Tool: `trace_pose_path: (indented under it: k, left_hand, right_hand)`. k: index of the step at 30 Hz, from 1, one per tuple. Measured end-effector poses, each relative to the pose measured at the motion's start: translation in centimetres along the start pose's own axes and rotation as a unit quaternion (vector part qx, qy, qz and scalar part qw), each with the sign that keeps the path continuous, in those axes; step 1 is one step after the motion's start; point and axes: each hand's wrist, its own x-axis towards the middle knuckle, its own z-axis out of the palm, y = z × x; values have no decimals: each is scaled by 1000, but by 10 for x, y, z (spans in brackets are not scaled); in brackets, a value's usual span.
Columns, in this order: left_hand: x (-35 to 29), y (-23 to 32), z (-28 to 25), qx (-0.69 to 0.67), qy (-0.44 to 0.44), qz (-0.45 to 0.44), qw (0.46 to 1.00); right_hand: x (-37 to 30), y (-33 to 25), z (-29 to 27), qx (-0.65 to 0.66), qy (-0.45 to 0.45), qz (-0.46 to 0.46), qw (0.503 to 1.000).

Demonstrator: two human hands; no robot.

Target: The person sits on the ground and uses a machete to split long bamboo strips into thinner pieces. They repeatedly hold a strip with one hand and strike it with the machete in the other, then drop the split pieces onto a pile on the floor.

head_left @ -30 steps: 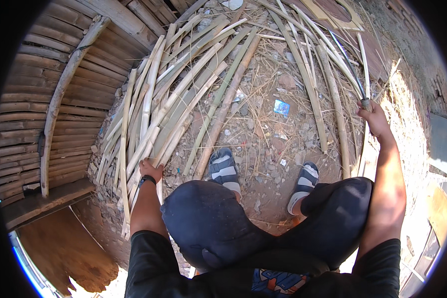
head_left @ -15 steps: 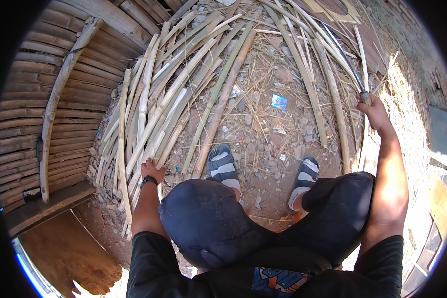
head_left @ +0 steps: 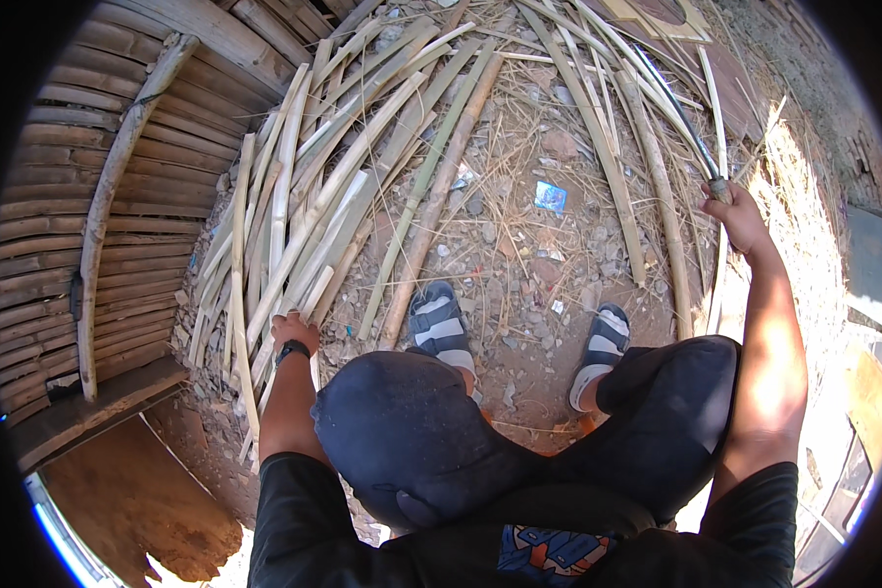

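My left hand (head_left: 295, 334), with a dark band at the wrist, is down at the near end of a heap of split bamboo strips (head_left: 334, 218). Its fingers are curled over a pale bamboo strip, though their tips are partly hidden. Far out to the right, my right hand (head_left: 738, 218) is closed round the short handle of a long knife (head_left: 719, 187). The knife's narrow dark blade points away from me, up and to the left, over more bamboo strips. A long pale strip (head_left: 720, 127) lies just beside that hand.
A slatted bamboo wall (head_left: 157, 216) stands on the left. Bamboo poles (head_left: 451, 186) lie ahead of my sandalled feet (head_left: 441, 323). Rubble, straw and a blue wrapper (head_left: 550, 196) are scattered on the ground. A brown board (head_left: 696, 73) lies at the far right.
My left hand has shifted slightly left and up along the strips. My right hand and the knife have barely moved.
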Motion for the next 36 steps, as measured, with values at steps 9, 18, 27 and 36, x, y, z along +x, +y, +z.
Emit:
trace_pose_path:
  k: [9, 18, 27, 36]
  left_hand:
    - [-3, -29, -1, -58, 77, 98, 990]
    - [-44, -56, -139, -382, 333, 223, 833]
    - [-200, 16, -361, -629, 326, 388, 589]
    - [-277, 80, -458, -701, 136, 624, 317]
  right_hand:
    - [0, 2, 2, -6, 12, -22, 1000]
    - [-15, -10, -7, -7, 34, -31, 999]
    - [-30, -20, -23, -19, 42, -16, 999]
    - [-48, -31, -33, -41, 58, -39, 997]
